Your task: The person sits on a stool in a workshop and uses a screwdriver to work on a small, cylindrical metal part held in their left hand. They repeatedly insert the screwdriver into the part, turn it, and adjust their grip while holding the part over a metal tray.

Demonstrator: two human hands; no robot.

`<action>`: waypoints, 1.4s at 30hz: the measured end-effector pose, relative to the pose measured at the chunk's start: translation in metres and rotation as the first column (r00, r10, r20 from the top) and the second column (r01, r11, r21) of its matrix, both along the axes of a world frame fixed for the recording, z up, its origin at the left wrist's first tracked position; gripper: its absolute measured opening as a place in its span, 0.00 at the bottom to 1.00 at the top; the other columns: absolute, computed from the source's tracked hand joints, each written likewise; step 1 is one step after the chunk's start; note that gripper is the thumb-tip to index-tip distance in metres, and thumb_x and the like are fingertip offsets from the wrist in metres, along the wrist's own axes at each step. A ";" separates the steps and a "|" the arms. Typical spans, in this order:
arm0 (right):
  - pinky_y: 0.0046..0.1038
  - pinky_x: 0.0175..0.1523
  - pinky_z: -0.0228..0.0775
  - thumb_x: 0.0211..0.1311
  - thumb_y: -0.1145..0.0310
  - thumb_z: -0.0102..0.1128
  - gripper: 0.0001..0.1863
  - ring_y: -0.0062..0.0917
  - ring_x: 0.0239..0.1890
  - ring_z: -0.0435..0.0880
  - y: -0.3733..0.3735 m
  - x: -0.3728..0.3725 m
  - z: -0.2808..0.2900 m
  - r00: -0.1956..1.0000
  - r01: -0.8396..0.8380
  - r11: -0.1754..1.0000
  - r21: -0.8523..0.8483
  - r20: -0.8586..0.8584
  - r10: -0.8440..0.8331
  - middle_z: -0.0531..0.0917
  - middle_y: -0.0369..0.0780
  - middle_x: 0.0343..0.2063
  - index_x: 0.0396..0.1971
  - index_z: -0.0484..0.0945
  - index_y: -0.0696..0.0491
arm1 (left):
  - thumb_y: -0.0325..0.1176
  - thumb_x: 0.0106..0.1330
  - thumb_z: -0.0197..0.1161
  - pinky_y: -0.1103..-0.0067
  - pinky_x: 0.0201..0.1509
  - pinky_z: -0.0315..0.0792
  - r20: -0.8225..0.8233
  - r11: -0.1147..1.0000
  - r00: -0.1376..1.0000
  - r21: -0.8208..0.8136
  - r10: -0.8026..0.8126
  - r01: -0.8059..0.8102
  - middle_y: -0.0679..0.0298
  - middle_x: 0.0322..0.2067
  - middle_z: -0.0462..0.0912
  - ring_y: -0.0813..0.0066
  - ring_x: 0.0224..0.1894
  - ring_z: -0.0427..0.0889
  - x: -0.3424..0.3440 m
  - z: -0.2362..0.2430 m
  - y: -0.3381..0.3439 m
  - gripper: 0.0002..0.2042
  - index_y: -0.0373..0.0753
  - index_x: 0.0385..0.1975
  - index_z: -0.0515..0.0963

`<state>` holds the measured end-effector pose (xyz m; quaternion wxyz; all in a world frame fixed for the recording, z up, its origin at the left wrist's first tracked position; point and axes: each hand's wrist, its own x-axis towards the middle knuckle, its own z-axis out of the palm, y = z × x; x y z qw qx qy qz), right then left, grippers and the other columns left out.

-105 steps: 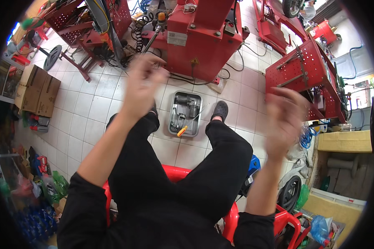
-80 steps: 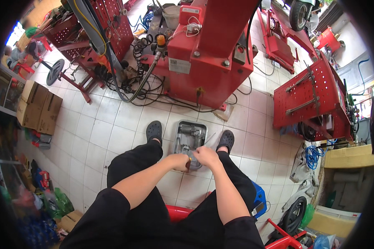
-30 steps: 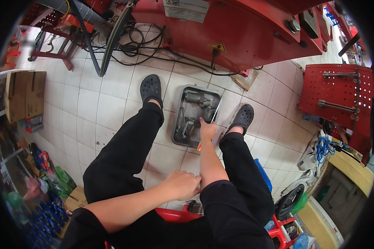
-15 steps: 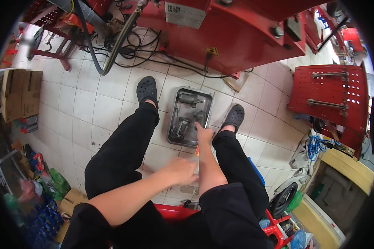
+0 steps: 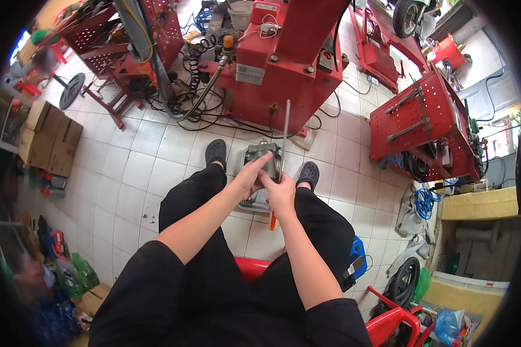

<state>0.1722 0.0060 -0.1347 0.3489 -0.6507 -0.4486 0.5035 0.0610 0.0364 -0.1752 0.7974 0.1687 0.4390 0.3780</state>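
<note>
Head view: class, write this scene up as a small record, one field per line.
Left hand: gripping a grey metal part
Right hand: at the same part, also holding a screwdriver
Screwdriver: shaft toward the red machine, yellow-red handle opposite
Tray: grey, on tiled floor, partly hidden
Footwear: dark clogs, one each side of the tray

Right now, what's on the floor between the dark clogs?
A grey tray, seen in the head view, partly hidden by the left hand, right hand and held metal cylinder.
</note>
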 end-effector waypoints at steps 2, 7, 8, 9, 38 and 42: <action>0.19 0.17 0.62 0.52 0.55 0.63 0.24 0.15 0.15 0.70 -0.022 -0.001 0.017 0.995 -0.074 0.988 0.133 0.077 0.064 0.75 0.36 0.23 0.38 0.75 0.62 | 0.45 0.62 0.54 0.71 0.50 0.68 0.148 0.997 0.986 0.021 0.075 -0.079 0.61 0.37 0.79 0.68 0.42 0.78 -0.009 0.012 -0.012 0.16 0.39 0.40 0.73; 0.17 0.15 0.62 0.64 0.64 0.51 0.14 0.15 0.12 0.70 -0.076 0.013 0.047 0.920 -0.131 0.990 -0.043 -0.378 0.106 0.74 0.37 0.23 0.41 0.73 0.60 | 0.34 0.55 0.56 0.74 0.37 0.73 0.107 0.985 0.985 0.098 0.133 -0.143 0.62 0.32 0.78 0.69 0.34 0.79 -0.055 0.057 -0.047 0.11 0.39 0.38 0.72; 0.17 0.16 0.64 0.65 0.65 0.49 0.13 0.16 0.13 0.71 -0.080 0.018 0.045 0.870 -0.145 0.989 -0.021 -0.478 0.118 0.74 0.36 0.23 0.41 0.73 0.59 | 0.33 0.55 0.56 0.74 0.32 0.74 0.067 0.985 0.991 0.120 0.118 -0.125 0.62 0.31 0.77 0.70 0.32 0.79 -0.062 0.063 -0.053 0.12 0.39 0.38 0.71; 0.19 0.17 0.66 0.66 0.65 0.47 0.13 0.17 0.18 0.73 -0.083 0.022 0.051 0.819 -0.132 0.991 -0.030 -0.566 0.092 0.74 0.36 0.23 0.40 0.73 0.60 | 0.34 0.55 0.54 0.74 0.31 0.73 0.109 0.990 0.987 0.072 0.114 -0.123 0.63 0.30 0.77 0.70 0.31 0.79 -0.064 0.061 -0.061 0.12 0.40 0.39 0.71; 0.16 0.18 0.58 0.68 0.64 0.41 0.16 0.12 0.12 0.65 -0.069 0.037 0.058 0.924 -0.296 0.949 0.109 -0.220 0.313 0.68 0.31 0.14 0.48 0.71 0.56 | 0.62 0.62 0.45 0.76 0.30 0.71 0.175 0.969 0.959 0.075 0.221 -0.237 0.64 0.33 0.78 0.72 0.31 0.77 -0.065 0.026 -0.063 0.27 0.45 0.45 0.72; 0.18 0.15 0.56 0.65 0.68 0.45 0.13 0.12 0.08 0.64 -0.068 0.044 0.067 0.905 -0.421 0.907 -0.020 0.053 0.422 0.69 0.33 0.11 0.43 0.75 0.58 | 0.61 0.60 0.49 0.75 0.31 0.71 0.198 0.923 0.909 0.046 0.367 -0.383 0.64 0.33 0.77 0.72 0.32 0.76 -0.073 0.021 -0.060 0.26 0.45 0.43 0.72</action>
